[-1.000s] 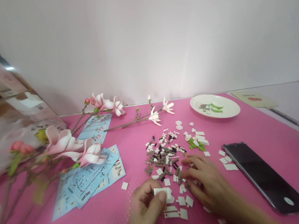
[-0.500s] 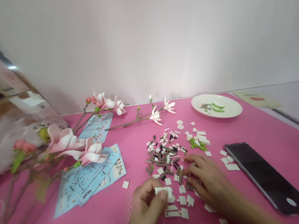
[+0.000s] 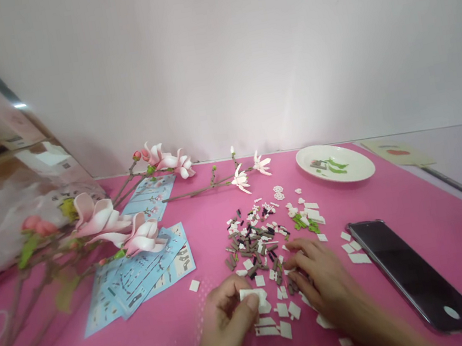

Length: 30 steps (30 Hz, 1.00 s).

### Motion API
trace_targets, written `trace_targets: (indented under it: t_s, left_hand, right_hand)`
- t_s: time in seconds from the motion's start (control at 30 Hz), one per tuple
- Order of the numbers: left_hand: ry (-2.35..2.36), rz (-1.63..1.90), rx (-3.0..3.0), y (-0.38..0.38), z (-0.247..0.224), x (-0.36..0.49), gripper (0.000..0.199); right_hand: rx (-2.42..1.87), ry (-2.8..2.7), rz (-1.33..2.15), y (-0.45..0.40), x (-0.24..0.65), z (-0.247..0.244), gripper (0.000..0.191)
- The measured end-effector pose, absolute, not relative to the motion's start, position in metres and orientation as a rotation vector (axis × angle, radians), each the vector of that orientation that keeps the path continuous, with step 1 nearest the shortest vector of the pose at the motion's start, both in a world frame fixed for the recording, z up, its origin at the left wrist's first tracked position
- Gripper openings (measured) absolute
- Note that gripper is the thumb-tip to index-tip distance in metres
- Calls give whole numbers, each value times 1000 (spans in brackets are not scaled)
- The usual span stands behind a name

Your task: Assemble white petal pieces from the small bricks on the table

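My left hand is closed, with thumb and fingers pinching a white plastic building piece. My right hand rests at the right side of a pile of small building pieces, brown, black and white. Its fingers are bent but apart, with the tips among the pieces; nothing is clearly gripped there. Several loose white flat tiles lie between and below my hands. Beyond the pile, a brick-built flower stem with white blossoms lies on the pink table.
A white plate with green leaf pieces stands at the back right. To the right lies a black phone. Pink brick-built magnolias and blue instruction sheets occupy the left. A pale wall rises behind.
My right fingers have shifted very slightly at the pile's edge. The left hand keeps the white piece in the same place.
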<state>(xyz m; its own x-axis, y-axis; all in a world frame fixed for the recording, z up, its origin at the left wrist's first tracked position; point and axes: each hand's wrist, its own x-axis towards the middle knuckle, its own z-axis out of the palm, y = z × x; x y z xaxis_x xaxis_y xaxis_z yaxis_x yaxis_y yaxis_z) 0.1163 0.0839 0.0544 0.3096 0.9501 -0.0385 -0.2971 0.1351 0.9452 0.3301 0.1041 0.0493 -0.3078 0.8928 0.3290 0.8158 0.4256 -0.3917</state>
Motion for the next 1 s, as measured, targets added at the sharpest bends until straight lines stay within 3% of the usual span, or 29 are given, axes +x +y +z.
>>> trace_targets:
  t_s: [1.0]
  left_hand:
    - [877,1024,1068,85,52,117,35]
  right_hand:
    - [-1533,-2175,218,107,331,46,13]
